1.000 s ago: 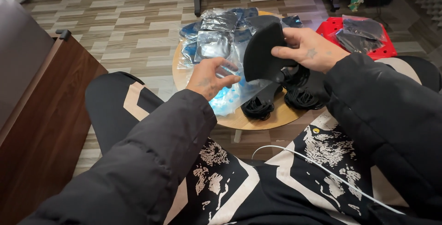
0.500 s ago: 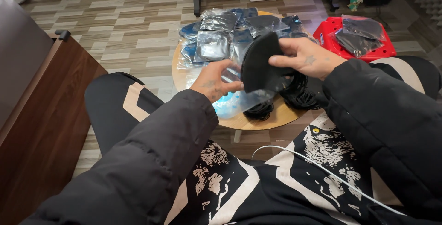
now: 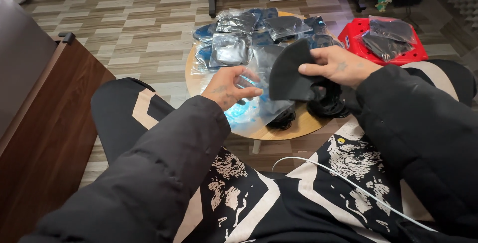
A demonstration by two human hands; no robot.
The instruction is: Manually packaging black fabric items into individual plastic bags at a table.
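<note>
From the head view, the right hand has its fingers pinched on a black face mask above the round wooden bench. The left hand grips a clear plastic bag. Bagged masks pile behind; a red tray holds two more bags.

R hand holding black mask, L hand pinching clear bag

Mask covers the table behind it; right hand hides the mask's far edge; bag contents near the mask too blurred to tell.
</note>
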